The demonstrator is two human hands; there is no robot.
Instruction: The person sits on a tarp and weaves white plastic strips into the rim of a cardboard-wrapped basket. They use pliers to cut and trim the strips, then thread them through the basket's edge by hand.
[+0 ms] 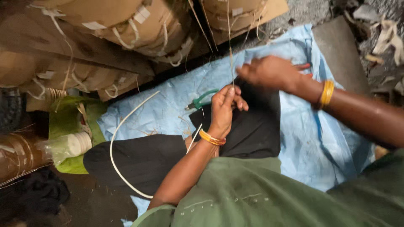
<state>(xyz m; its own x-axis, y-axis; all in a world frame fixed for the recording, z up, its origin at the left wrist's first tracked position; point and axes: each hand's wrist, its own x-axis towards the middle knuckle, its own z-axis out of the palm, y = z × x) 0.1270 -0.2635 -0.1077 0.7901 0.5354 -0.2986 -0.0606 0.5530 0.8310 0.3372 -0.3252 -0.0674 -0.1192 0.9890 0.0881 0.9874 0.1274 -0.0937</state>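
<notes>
The left hand (223, 110) was pinched shut on a thin pale cane strand (231, 63) that rose straight up toward the bundles at the top. The right hand (269, 72), blurred, hovered just above and beside it near the same strand; whether it gripped anything could not be told. Both hands worked over the middle of a light blue sheet (311, 138). A green-handled cutter (201, 101) lay on the sheet just left of the left hand, and a white curved strip (112, 143) arced off its left edge.
</notes>
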